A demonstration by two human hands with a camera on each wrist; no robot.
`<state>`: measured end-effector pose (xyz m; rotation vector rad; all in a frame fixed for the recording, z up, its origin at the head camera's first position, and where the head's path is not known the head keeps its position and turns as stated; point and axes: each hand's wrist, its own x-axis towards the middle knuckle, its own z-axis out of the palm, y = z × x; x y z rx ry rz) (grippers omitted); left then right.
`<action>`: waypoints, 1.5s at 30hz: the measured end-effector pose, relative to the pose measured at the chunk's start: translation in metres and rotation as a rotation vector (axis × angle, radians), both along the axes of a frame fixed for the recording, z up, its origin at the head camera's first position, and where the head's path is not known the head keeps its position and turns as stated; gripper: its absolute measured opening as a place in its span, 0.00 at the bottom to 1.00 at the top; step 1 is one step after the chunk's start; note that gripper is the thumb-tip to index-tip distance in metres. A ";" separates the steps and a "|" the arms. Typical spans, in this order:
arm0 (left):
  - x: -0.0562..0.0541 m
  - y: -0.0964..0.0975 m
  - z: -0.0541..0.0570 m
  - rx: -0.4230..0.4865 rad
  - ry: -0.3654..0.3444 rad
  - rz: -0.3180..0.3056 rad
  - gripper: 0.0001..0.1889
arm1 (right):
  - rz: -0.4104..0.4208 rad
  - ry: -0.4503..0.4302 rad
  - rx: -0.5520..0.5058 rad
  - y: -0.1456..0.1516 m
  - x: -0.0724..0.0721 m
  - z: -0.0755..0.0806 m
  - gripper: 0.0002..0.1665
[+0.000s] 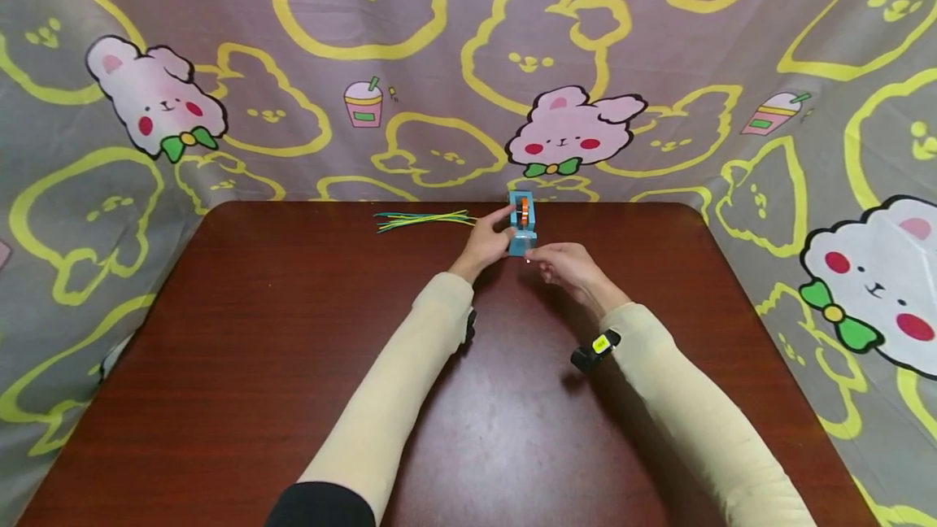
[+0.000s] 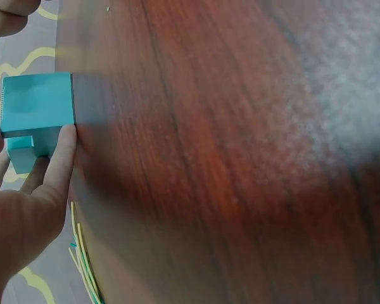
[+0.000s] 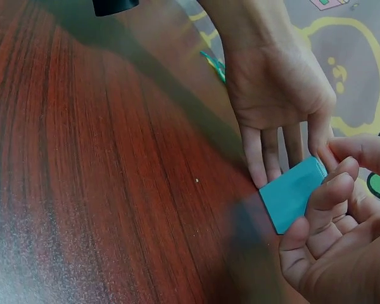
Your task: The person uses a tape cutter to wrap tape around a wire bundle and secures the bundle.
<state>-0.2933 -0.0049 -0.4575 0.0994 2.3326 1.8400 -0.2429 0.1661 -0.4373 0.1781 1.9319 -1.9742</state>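
A blue tape dispenser [image 1: 518,250] stands at the far edge of the table, with an orange roll of tape [image 1: 525,212] in it. My left hand [image 1: 486,241] holds the dispenser from its left side, thumb near the top and fingers along the wall. In the left wrist view, the dispenser's flat blue front [image 2: 37,101] faces the camera. At the cutter end, the thumb and index finger of my right hand [image 1: 571,268] pinch the end of the tape, which is clear and hard to see. The right wrist view shows the other right-hand fingers [image 3: 330,193] curled beside the dispenser.
Thin yellow and green stems [image 1: 424,221] lie in a loose bundle left of the dispenser, near the far edge. Behind the brown table [image 1: 293,332] hangs a patterned cloth [image 1: 439,47], which also runs along both sides.
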 end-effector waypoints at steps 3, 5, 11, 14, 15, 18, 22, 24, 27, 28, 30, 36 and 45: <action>0.000 0.001 -0.001 -0.008 0.003 0.008 0.26 | 0.013 0.000 -0.014 0.001 0.001 0.000 0.09; 0.000 0.001 -0.001 -0.013 0.006 0.014 0.25 | 0.024 -0.001 -0.021 0.002 0.002 0.001 0.09; 0.000 0.002 0.000 -0.024 0.010 0.027 0.25 | 0.025 -0.008 -0.028 0.001 0.006 0.004 0.08; 0.000 0.002 0.000 -0.026 0.011 0.024 0.25 | 0.027 -0.019 -0.032 0.002 0.006 0.005 0.08; -0.001 0.002 0.001 -0.026 0.015 0.023 0.25 | 0.030 -0.021 -0.033 0.002 0.006 0.005 0.08; -0.001 0.001 0.002 -0.026 0.016 0.021 0.25 | 0.033 -0.021 -0.035 0.002 0.006 0.004 0.08; 0.000 0.001 0.003 -0.031 0.004 0.019 0.25 | 0.035 -0.029 -0.040 0.003 0.007 0.004 0.08; 0.001 0.001 0.004 -0.038 0.003 0.016 0.25 | 0.036 -0.036 -0.047 0.003 0.008 0.004 0.09; 0.000 0.001 0.004 -0.047 0.006 0.011 0.25 | 0.041 -0.040 -0.053 0.004 0.009 0.003 0.09; 0.000 0.002 0.003 -0.050 0.006 0.008 0.25 | 0.044 -0.040 -0.053 0.004 0.009 0.003 0.09; 0.000 0.002 0.003 -0.060 0.006 0.003 0.25 | 0.043 -0.043 -0.050 0.005 0.010 0.002 0.10; 0.000 0.002 0.004 -0.077 0.003 0.007 0.25 | 0.038 -0.045 -0.051 0.005 0.013 0.003 0.10; 0.001 0.003 0.003 -0.101 0.015 0.005 0.25 | 0.050 -0.054 -0.051 0.007 0.017 0.002 0.06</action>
